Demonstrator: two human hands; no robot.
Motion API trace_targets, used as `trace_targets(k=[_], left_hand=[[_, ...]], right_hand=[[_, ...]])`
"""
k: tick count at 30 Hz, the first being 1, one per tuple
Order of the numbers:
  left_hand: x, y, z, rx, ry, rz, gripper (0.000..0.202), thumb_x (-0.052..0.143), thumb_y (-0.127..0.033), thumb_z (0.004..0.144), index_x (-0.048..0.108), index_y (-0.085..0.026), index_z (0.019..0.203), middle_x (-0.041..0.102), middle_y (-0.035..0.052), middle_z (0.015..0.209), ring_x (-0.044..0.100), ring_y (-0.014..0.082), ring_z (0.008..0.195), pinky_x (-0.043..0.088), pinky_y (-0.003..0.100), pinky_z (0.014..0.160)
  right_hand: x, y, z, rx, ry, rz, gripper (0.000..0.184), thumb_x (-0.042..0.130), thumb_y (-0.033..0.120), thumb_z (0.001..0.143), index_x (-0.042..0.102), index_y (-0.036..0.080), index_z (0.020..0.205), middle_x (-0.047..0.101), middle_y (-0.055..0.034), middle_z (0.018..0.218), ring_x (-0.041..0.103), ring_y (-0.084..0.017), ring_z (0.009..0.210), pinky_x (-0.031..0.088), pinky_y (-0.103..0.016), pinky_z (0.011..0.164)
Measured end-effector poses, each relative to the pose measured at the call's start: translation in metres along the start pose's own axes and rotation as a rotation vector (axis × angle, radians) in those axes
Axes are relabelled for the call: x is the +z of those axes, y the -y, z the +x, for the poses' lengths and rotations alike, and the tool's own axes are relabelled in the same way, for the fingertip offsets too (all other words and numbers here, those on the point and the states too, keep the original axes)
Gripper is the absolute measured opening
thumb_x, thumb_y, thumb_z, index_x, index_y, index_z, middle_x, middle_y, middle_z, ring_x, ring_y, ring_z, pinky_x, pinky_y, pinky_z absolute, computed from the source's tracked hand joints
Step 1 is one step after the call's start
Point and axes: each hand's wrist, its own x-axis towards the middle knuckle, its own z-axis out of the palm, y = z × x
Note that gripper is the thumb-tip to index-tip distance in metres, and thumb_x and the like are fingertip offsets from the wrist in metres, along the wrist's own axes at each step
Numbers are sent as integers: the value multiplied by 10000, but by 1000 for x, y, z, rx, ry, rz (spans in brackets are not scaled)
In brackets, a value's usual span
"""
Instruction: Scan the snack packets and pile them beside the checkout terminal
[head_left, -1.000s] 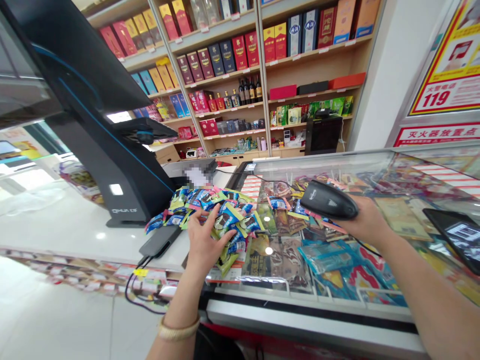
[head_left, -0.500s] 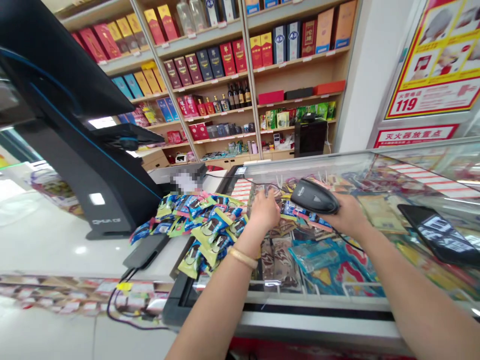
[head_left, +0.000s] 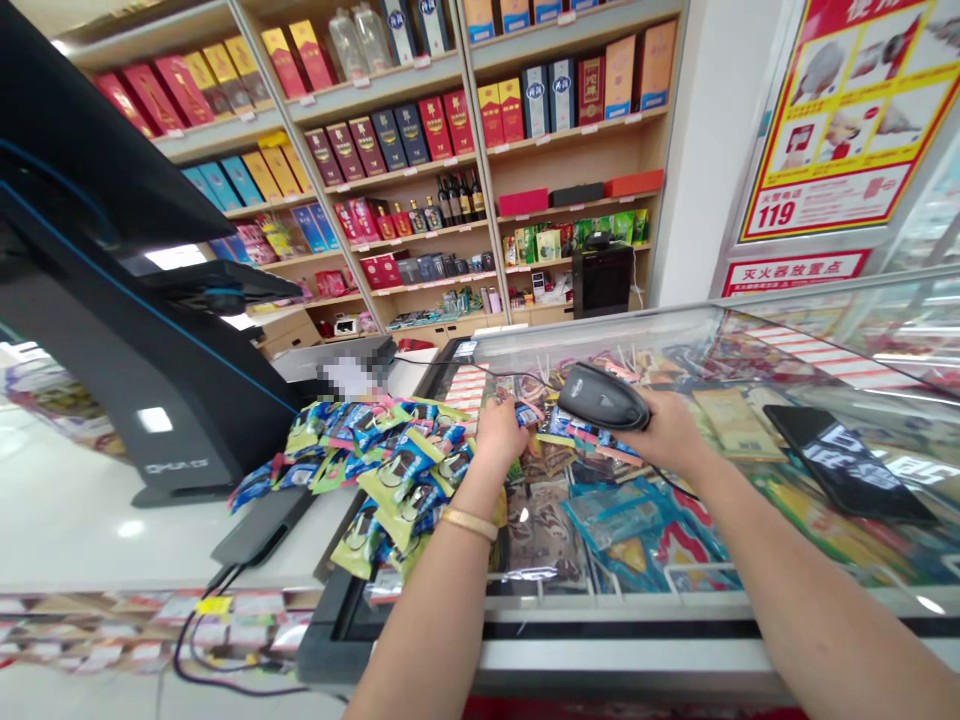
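My right hand [head_left: 667, 430] is wrapped round a black barcode scanner [head_left: 604, 397], held above the glass top with its head to the left. My left hand [head_left: 501, 432] has its fingers closed on a small blue-and-pink snack packet [head_left: 529, 414], which pokes out on its right side. Left of that hand lies a heap of blue-and-green snack packets [head_left: 401, 470], partly hidden by my forearm. More small snack packets [head_left: 577, 430] lie under the scanner.
A glass-topped freezer [head_left: 600, 655] holds bagged goods. A black phone [head_left: 847, 460] lies on its glass at right. At left, a dark till screen stand [head_left: 180, 400] and a black box with cables [head_left: 262, 530] stand on the white counter [head_left: 82, 520]. Shelves [head_left: 420, 180] hold boxes and bottles behind.
The view has swung slightly right. My left hand's fingers, stretched out before, are now curled, and a packet shows at them. The scanner stays in my right hand.
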Motion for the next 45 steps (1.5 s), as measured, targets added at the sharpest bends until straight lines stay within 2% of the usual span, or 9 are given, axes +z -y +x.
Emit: trace_targets(k=[3,7,12,23,28,31,35,40,45], left_hand=[[1,4,2,32,-232,-180,537,659,-184,816,570,-169,1346,598,127,1175,618,241,1130,485,352,1025],[5,7,7,151,-613,-508,565,762,-181,727,616,-197,1273,542,63,1032,619,212,969,543,345,909],[8,4,7,227,-755,-556,585,821,-253,711,628,-214,1262,503,28,968,582,184,888,541,335,861],[10,1,6,275,-740,-589,618,815,-297,737,605,-196,1310,491,23,961,560,164,823,553,311,757],[5,-2,3,240,-693,-580,624,799,-290,746,594,-199,1329,497,28,969,571,178,862,553,317,797],[-1,-5,-2,195,-644,-513,619,769,-295,772,580,-192,1353,514,52,1008,588,203,941,540,335,882],[-9,-6,-10,42,-484,-253,503,685,-257,827,612,-225,1323,535,111,1128,603,262,1051,522,379,926],[-15,-6,-15,-95,-183,59,257,580,-203,867,718,-166,1082,560,175,1159,633,291,1026,524,375,862],[-13,-3,-15,-129,-151,192,259,565,-179,869,732,-96,1049,594,224,1199,590,336,1147,495,408,935]], right_hand=[[1,-1,0,21,38,62,302,702,398,746,766,183,947,775,-52,774,706,-216,687,537,-279,643],[3,-1,0,30,92,96,425,716,447,750,751,177,1077,786,-63,850,729,-241,765,569,-308,705],[3,-1,-1,43,110,41,446,719,465,742,753,189,1091,788,-83,914,746,-288,877,577,-346,778],[4,-5,-1,58,117,22,529,715,441,741,709,169,1195,790,-96,987,744,-298,927,571,-370,836],[5,-6,-1,61,121,27,524,718,426,729,710,176,1189,791,-93,977,744,-294,904,574,-366,808],[4,-5,-1,70,102,33,445,717,426,725,743,190,1101,791,-75,901,739,-273,827,571,-339,746],[1,-5,-1,91,52,28,276,706,398,731,762,190,903,768,-55,765,694,-227,685,540,-296,632],[-2,-10,0,98,-22,5,262,696,403,735,753,182,865,767,-74,790,689,-234,732,537,-304,657],[-4,-14,1,104,-6,-26,259,689,411,737,749,184,845,765,-86,788,705,-252,729,536,-320,653]])
